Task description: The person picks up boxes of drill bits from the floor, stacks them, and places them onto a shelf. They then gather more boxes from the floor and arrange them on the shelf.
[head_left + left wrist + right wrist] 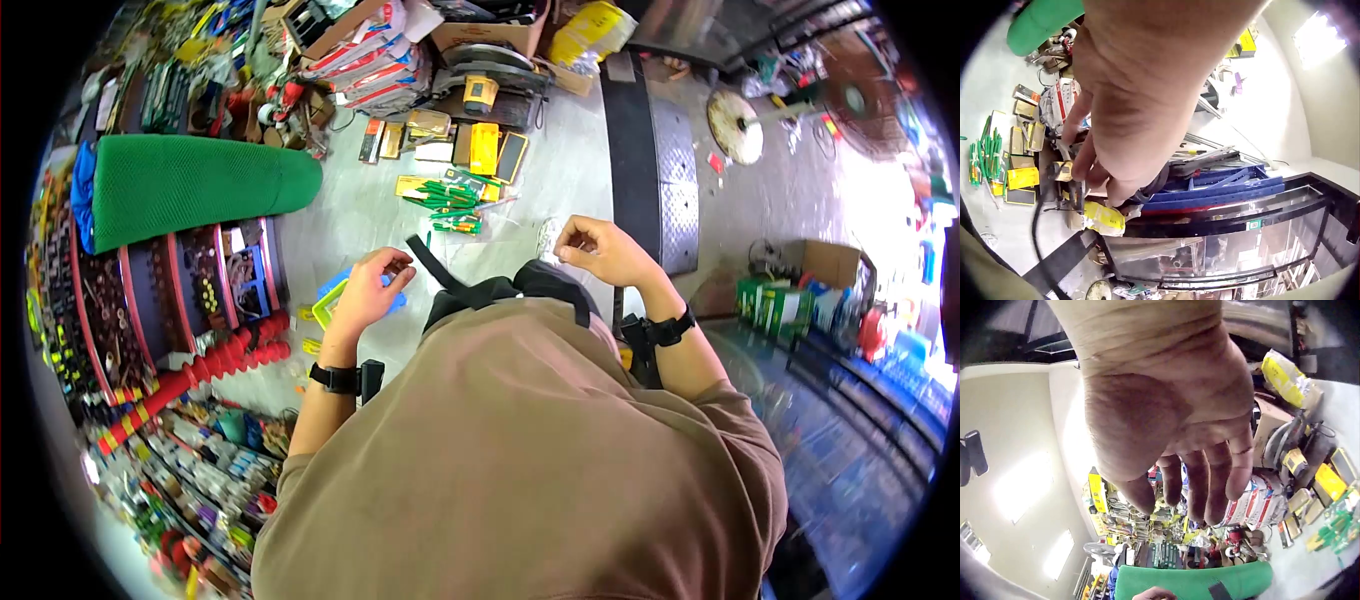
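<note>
In the head view the left hand (370, 290) hangs in the air over a blue and lime basket (325, 306), fingers loosely bent, holding nothing. The right hand (600, 250) is raised at the other side of the lap, its fingers bent and empty. Between and beyond them on the floor lie green pens in bundles (445, 195) and yellow boxes (484, 148). A black strap (435, 265) sticks up near the left hand. The left wrist view shows the left hand (1129, 119) from the palm side; the right wrist view shows the right hand's palm (1172, 419) with relaxed fingers.
A green mesh roll (200, 190) lies at the left above shelves of small parts. White and red sacks (375, 60) and a yellow-black tool (480, 94) stand at the back. A black strip (635, 160) crosses the floor; at the right are a fan (855, 98) and glass case (830, 420).
</note>
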The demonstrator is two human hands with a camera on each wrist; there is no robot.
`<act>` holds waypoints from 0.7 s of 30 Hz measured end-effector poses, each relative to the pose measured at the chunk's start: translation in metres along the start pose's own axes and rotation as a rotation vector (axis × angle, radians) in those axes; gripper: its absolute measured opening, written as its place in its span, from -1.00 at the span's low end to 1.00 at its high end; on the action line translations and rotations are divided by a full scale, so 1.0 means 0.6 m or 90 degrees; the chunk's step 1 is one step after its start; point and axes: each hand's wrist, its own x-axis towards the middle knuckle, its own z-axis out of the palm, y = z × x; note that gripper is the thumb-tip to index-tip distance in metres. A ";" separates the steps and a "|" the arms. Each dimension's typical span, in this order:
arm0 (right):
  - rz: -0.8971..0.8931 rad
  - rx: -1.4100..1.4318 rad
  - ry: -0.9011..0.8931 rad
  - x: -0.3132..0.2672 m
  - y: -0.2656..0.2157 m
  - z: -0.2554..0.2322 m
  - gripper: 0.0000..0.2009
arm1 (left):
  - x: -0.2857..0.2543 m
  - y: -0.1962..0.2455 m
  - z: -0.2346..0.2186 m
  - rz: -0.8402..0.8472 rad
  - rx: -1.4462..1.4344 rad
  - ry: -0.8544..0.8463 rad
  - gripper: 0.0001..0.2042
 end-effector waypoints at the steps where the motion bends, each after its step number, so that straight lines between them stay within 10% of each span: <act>1: 0.021 0.023 0.003 0.012 0.006 -0.029 -0.80 | 0.014 0.018 0.000 -0.013 -0.003 0.014 -0.81; 9: -0.041 -0.034 -0.031 0.193 -0.013 -0.152 -0.79 | 0.019 0.046 -0.008 -0.081 -0.030 0.103 -0.77; 21: -0.099 -0.066 -0.221 0.467 -0.104 -0.041 -0.75 | 0.097 -0.097 -0.171 -0.170 -0.011 0.162 -0.75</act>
